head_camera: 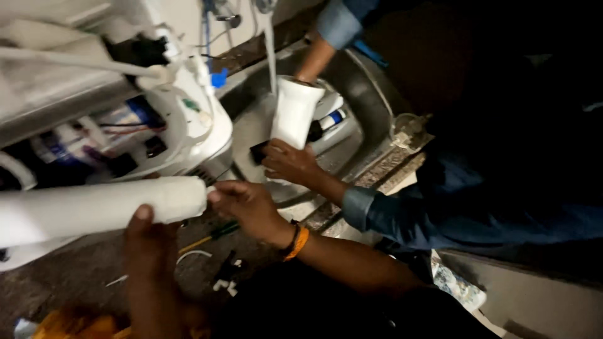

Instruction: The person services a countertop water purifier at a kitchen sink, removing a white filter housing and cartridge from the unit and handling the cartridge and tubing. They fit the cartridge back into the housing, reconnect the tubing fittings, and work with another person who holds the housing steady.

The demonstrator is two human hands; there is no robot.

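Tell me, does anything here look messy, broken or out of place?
Yes. The white appliance stands opened up, its wires and tubes exposed. A screwdriver and small white bits lie loose on the counter. The left hand and right hand hold a pulled-out white cartridge, while a co-worker rinses another cartridge in the sink.

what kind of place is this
Probably a kitchen counter beside a sink, in use for servicing a water purifier. A steel sink has water running into it, an opened purifier unit shows its tubing, and the left hand and right hand hold a white filter cartridge.
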